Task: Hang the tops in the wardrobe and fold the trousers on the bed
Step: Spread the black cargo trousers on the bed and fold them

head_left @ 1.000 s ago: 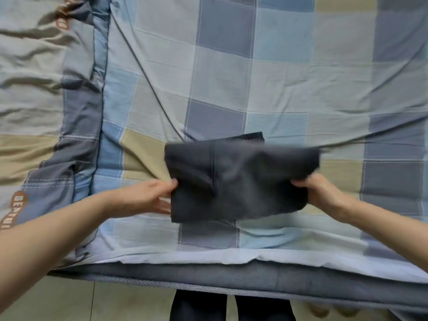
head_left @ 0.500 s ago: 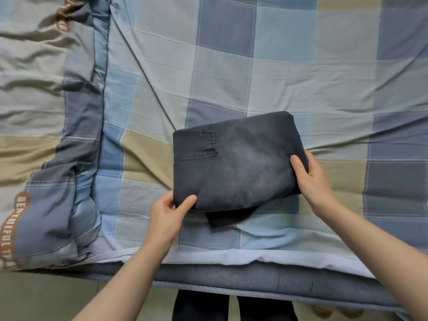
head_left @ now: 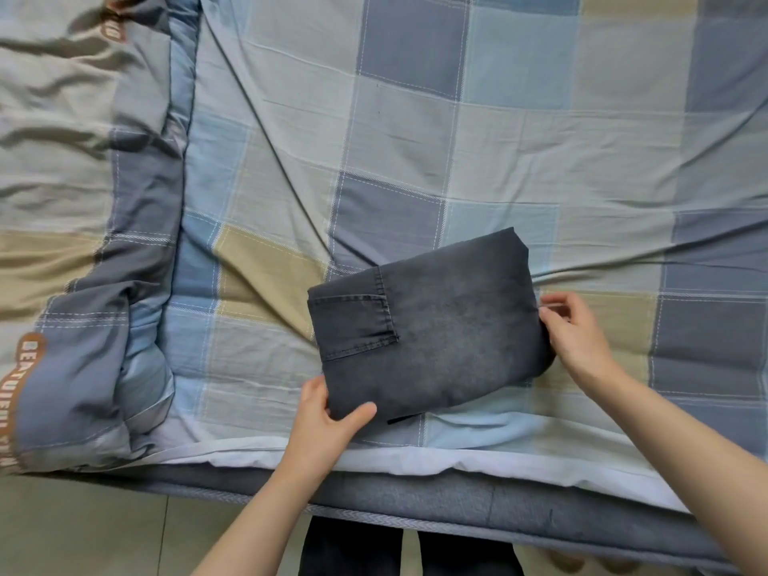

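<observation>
A pair of dark grey denim trousers (head_left: 440, 334), folded into a compact rectangle with a back pocket facing up, lies on the checked bed sheet (head_left: 415, 160) near the bed's front edge. My left hand (head_left: 328, 413) pinches the trousers' near-left corner, thumb on top and fingers underneath. At the trousers' right edge is my right hand (head_left: 577, 334), its fingers curled against the fold; whether they grip the cloth or only touch it is unclear. A small dark flap sticks out under the near edge.
A rumpled quilt (head_left: 83, 243) in grey, blue and beige with brown lettering is bunched along the left side of the bed. The grey bed frame edge (head_left: 457, 505) runs across the bottom, with tiled floor (head_left: 83, 534) and my dark trouser legs below it.
The folded trousers came down from the air onto the sheet and were turned a little, pocket side up. My left hand moved to the near-left corner; my right hand slid to the right edge.
</observation>
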Tool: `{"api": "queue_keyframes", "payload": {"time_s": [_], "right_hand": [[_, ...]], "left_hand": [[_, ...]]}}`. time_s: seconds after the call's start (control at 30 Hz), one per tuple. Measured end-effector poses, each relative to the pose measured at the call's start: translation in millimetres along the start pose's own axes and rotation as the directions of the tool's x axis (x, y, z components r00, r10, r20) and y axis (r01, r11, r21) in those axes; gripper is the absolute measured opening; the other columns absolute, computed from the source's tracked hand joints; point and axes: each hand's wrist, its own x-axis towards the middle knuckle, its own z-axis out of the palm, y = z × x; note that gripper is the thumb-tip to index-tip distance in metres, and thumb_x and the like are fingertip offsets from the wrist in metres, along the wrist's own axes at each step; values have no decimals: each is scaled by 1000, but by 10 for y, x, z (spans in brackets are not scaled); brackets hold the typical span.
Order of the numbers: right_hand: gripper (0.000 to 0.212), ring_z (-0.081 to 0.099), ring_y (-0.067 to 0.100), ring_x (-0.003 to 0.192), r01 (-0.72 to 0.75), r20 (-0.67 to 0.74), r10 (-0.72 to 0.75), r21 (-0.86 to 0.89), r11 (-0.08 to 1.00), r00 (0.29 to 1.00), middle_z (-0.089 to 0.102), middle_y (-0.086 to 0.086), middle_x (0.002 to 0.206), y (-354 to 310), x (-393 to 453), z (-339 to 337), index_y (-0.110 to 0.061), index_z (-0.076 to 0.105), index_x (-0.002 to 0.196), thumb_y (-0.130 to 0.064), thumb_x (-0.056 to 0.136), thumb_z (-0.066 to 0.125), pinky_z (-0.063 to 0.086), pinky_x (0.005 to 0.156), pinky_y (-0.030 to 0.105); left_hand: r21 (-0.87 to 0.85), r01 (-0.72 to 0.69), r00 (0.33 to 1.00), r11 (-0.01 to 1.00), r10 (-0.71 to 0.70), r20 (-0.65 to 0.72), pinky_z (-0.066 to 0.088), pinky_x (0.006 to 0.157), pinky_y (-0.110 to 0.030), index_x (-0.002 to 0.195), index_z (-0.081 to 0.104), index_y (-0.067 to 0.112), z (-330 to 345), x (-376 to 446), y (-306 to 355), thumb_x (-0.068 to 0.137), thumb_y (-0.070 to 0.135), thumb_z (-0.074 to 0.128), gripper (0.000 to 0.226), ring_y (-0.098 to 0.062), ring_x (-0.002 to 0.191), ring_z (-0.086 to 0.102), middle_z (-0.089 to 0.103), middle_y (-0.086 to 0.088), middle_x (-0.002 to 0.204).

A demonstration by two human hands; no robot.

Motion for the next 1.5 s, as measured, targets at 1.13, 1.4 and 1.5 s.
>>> {"api": "queue_keyframes", "payload": {"time_s": [1.13,1.4,1.5], "right_hand": [[64,43,9,112,467,-209,-519,-252,848,829,42,3,136,-1300,-2781,-1886,-29,23,148,-32,94,56,38,85,29],[62,45,10,118,340,-388,-382,-174,924,839,43,0,135,-1530,-3903,-2213,-29,29,147,-33,93,57,32,86,18],[61,40,5,118,314,-487,-320,-95,945,813,43,-1,135,-1613,-4266,-2128,-32,30,146,-33,92,58,32,89,19]], "left_hand": [[-17,-489,822,872,454,-343,31,89,6,136,49,47,14,-2585,1957,93,29,63,48,27,115,42,46,54,118],[6,-570,809,822,562,-171,32,89,6,124,55,53,-487,-3300,2532,92,29,64,41,25,113,45,52,40,119],[32,-624,777,781,624,-78,35,93,2,124,54,53,-730,-3383,2695,92,28,65,41,22,113,47,54,43,117]]}}
